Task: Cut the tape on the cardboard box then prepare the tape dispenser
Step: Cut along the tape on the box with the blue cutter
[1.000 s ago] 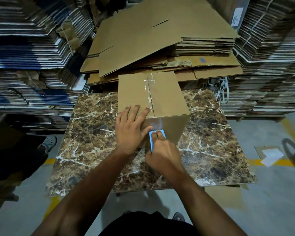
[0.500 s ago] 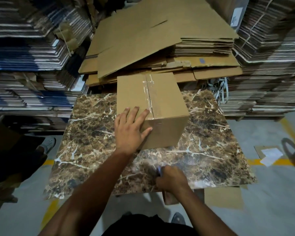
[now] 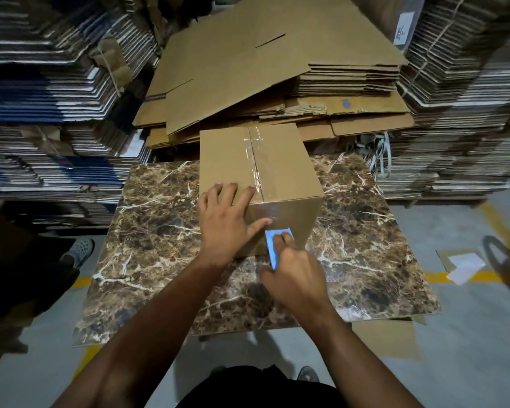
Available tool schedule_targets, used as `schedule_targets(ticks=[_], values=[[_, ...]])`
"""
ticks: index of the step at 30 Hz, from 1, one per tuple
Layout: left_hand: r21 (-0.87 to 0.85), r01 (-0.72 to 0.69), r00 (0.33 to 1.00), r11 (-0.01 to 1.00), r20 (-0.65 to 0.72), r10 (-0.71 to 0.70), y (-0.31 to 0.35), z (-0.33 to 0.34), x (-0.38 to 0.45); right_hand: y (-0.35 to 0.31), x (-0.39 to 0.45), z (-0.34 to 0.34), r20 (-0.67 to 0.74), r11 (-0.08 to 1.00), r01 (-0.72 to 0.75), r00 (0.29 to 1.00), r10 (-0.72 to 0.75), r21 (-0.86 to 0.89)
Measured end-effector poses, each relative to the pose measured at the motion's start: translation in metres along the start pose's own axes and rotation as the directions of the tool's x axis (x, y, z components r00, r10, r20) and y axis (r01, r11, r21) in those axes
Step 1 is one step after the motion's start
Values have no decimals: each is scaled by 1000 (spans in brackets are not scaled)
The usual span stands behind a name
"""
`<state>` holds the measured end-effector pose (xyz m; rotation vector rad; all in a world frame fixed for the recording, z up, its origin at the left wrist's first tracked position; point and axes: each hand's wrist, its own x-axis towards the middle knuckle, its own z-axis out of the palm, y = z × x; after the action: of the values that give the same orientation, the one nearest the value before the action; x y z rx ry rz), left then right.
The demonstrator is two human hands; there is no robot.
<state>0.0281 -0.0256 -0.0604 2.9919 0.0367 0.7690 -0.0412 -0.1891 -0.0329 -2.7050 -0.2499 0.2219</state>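
Observation:
A closed cardboard box (image 3: 283,169) stands on the marble-patterned table top (image 3: 147,240), with clear tape (image 3: 255,160) running along its top seam and down the near face. My left hand (image 3: 224,225) lies flat on the box's near top corner, fingers spread and thumb on the front face. My right hand (image 3: 295,275) grips a light blue flat tool (image 3: 273,245) and presses it against the box's near face, just below the tape end. No tape dispenser is in view.
Flattened cardboard sheets (image 3: 248,69) are piled behind the table. Tall stacks of bundled cardboard (image 3: 47,92) rise at the left and at the right (image 3: 460,107). Another person's shoe (image 3: 80,251) shows at the left. Papers (image 3: 465,266) lie on the floor at the right.
My right hand dropped with the blue tool to the table's near edge, then came back up to the box's near face. My left hand stayed on the box.

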Motion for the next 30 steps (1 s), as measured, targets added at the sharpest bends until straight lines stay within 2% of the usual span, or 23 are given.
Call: schedule_targets(ticks=[6, 12, 14, 15, 16, 18, 19, 24, 26, 28, 29, 30], values=[[40, 8, 999, 999, -44, -6, 5, 8, 4, -1, -4, -19, -47, 999, -30, 998, 32, 25], [56, -42, 994, 998, 103, 36, 2, 17, -5, 7, -8, -18, -29, 997, -71, 997, 72, 26], [45, -63, 995, 997, 79, 60, 1, 16, -5, 11, -10, -18, -35, 997, -74, 997, 75, 26], [60, -123, 991, 991, 50, 120, 0, 17, -5, 14, -11, -18, -37, 997, -75, 996, 76, 27], [104, -225, 974, 969, 25, 223, -1, 20, -6, 16, -11, -18, -40, 997, -76, 996, 77, 29], [237, -440, 894, 866, 26, 447, -5, 29, -13, 19, -13, -18, -41, 996, -79, 996, 80, 27], [279, -500, 860, 820, 52, 507, -7, 33, -16, 20, -13, -18, -36, 996, -81, 996, 82, 27], [380, -637, 768, 671, 239, 593, -20, 46, -20, 23, -18, -18, 1, 994, -108, 994, 108, 35], [371, -736, 676, 567, 358, 644, -28, 60, -26, 24, -18, -17, 6, 993, -111, 994, 111, 29], [273, -835, 548, 477, 477, 687, -37, 78, -42, 24, -18, -17, 10, 994, -108, 994, 108, 30], [200, -854, 508, 481, 516, 689, -40, 82, -49, 25, -19, -17, 10, 994, -104, 995, 104, 35], [159, -852, 502, 499, 520, 691, -40, 83, -54, 25, -19, -17, 8, 994, -100, 995, 100, 43]])
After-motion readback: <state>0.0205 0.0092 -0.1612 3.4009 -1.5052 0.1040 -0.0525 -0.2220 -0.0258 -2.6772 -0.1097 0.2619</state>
